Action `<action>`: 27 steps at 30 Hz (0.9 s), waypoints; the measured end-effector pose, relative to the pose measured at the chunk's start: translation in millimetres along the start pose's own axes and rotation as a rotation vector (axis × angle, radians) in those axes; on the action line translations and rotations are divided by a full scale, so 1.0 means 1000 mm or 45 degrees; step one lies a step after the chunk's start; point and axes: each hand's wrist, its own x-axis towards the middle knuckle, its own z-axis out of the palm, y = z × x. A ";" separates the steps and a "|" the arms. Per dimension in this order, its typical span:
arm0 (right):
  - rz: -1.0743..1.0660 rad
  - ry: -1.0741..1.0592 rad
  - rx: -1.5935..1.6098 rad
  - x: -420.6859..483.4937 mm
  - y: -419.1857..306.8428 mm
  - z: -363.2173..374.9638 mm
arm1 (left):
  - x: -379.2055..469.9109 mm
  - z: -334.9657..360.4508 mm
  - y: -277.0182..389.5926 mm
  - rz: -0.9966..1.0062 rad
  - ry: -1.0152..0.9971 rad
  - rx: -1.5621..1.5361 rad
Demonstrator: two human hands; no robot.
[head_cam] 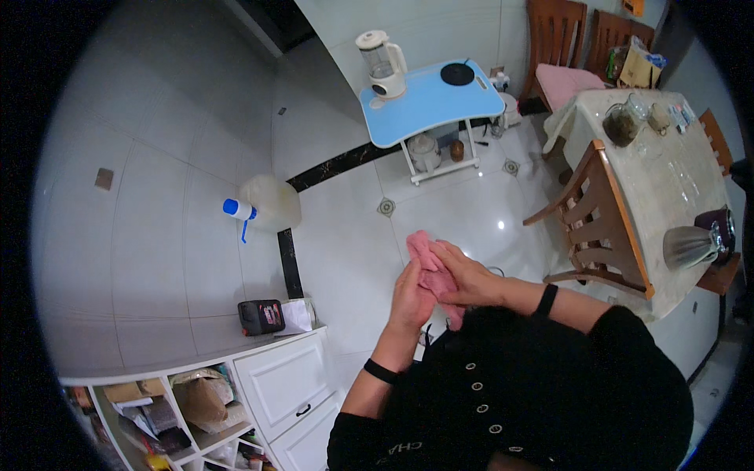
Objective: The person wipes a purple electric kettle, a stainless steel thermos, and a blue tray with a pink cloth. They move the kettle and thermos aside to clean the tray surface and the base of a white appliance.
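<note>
A crumpled pink cloth (pixel 435 277) is held between both hands in front of my body, above the tiled floor. My left hand (pixel 407 297) presses it from one side with the fingers pointing up along its edge. On the other side, my right hand (pixel 471 274) grips the cloth, its fingers wrapped over the folds. One end of the cloth sticks out above the fingers, and the other hangs down near my black shirt. Each wrist has a black band. My palms are partly hidden by the cloth.
A blue folding table (pixel 433 112) bears a blender (pixel 383 65). A wooden chair (pixel 607 229) stands by the covered dining table (pixel 683 171) at right. At left are a water jug with a pump (pixel 271 203), a black canister (pixel 261 317) and a white cabinet (pixel 288 382).
</note>
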 end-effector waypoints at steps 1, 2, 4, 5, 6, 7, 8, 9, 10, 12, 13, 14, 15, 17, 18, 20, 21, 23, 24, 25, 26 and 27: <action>0.014 -0.030 0.062 0.012 0.007 0.002 | 0.002 -0.008 0.009 -0.048 -0.017 0.070; 0.110 -0.086 0.110 0.024 0.015 0.003 | 0.005 -0.017 0.020 -0.112 0.012 0.153; 0.236 -0.188 0.292 0.050 0.031 0.002 | 0.017 -0.034 0.038 -0.172 0.130 0.302; 0.293 -0.244 0.459 0.064 0.039 -0.001 | 0.024 -0.041 0.047 -0.180 0.168 0.375; 0.326 -0.216 0.344 0.080 0.046 -0.003 | 0.033 -0.047 0.058 -0.189 0.201 0.454; 0.307 -0.192 0.264 0.096 0.055 -0.010 | 0.042 -0.053 0.070 -0.197 0.212 0.532; 0.293 -0.171 0.228 0.109 0.064 -0.016 | 0.049 -0.060 0.083 -0.176 0.267 0.594; 0.329 -0.171 0.181 0.118 0.072 -0.022 | 0.058 -0.065 0.095 -0.191 0.383 0.695; 0.324 -0.108 0.203 0.129 0.079 -0.028 | 0.064 -0.072 0.108 -0.195 0.432 0.733; 0.394 -0.007 0.228 0.149 0.092 -0.040 | 0.078 -0.086 0.130 -0.186 0.510 0.769; 0.454 0.016 0.237 0.158 0.098 -0.045 | 0.084 -0.095 0.140 -0.181 0.549 0.769; 0.496 0.054 0.250 0.166 0.103 -0.050 | 0.088 -0.103 0.148 -0.172 0.604 0.768; 0.507 0.064 0.261 0.174 0.107 -0.054 | 0.091 -0.111 0.155 -0.170 0.616 0.749; 0.541 0.107 0.243 0.188 0.117 -0.061 | 0.098 -0.126 0.164 -0.170 0.672 0.705; 0.556 0.128 0.242 0.195 0.122 -0.062 | 0.102 -0.132 0.168 -0.199 0.739 0.683; 0.569 0.177 0.353 0.208 0.133 -0.063 | 0.107 -0.144 0.177 -0.215 0.729 0.675; 0.578 0.201 0.398 0.213 0.140 -0.063 | 0.111 -0.150 0.182 -0.232 0.730 0.669; 0.645 0.295 0.611 0.224 0.153 -0.063 | 0.122 -0.165 0.195 -0.266 0.684 0.716; 0.723 0.345 0.721 0.228 0.158 -0.064 | 0.129 -0.173 0.202 -0.296 0.684 0.740; 0.712 0.383 0.740 0.232 0.164 -0.066 | 0.137 -0.182 0.210 -0.329 0.683 0.766; 0.748 0.426 0.761 0.237 0.169 -0.069 | 0.148 -0.192 0.219 -0.362 0.701 0.797; 0.782 0.481 0.806 0.241 0.174 -0.074 | 0.161 -0.202 0.227 -0.396 0.712 0.847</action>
